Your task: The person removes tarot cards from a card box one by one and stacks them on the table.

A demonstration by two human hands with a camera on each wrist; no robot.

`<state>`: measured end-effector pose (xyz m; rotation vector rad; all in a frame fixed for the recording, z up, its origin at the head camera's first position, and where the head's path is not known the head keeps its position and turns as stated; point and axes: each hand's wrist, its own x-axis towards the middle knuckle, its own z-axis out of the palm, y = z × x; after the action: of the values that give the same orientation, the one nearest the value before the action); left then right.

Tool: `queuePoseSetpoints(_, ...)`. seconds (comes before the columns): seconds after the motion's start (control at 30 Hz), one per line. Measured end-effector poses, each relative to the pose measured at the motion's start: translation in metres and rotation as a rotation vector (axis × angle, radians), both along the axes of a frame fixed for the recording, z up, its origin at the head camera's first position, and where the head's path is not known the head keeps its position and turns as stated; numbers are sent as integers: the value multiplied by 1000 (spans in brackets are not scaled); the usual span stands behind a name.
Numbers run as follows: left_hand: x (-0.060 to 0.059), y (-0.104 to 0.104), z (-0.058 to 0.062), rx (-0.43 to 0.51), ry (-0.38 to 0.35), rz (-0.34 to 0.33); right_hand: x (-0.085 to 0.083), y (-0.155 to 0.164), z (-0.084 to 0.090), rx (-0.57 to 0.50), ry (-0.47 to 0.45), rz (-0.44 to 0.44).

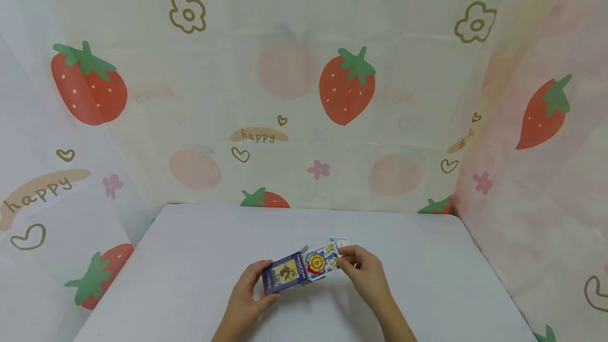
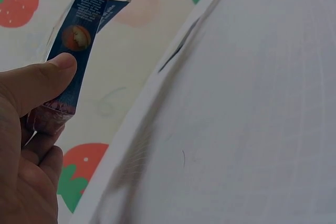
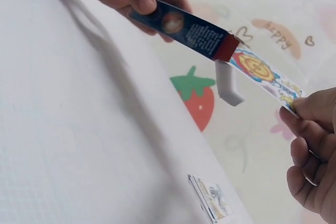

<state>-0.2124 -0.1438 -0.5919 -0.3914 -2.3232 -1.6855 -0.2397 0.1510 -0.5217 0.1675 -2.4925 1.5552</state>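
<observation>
My left hand [image 1: 244, 295] grips a dark blue tarot card box [image 1: 274, 277] by its closed end, its thumb along the narrow side in the left wrist view. Out of the box's open end sticks a colourful card [image 1: 317, 263] with a yellow wheel on it. My right hand [image 1: 368, 274] pinches the outer end of that card between thumb and fingertips. Part of the card is hidden inside the box. A pale end flap [image 3: 228, 83] hangs from the box's mouth in the right wrist view.
Behind the right hand, a small stack of cards [image 3: 214, 199] lies on the white-covered table [image 1: 199, 241]. A curtain [image 1: 304, 173] printed with strawberries, flowers and hearts stands along the table's back and sides.
</observation>
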Motion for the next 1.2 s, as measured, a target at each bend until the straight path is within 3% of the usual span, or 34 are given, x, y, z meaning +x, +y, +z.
queuePoseSetpoints(0.67, 1, -3, 0, 2, -24, 1, -5, 20, 5, -18, 13, -51)
queuePoseSetpoints(1.2, 1, -3, -1, -16, 8, 13, -7, 39, 9, -3, 64, -79)
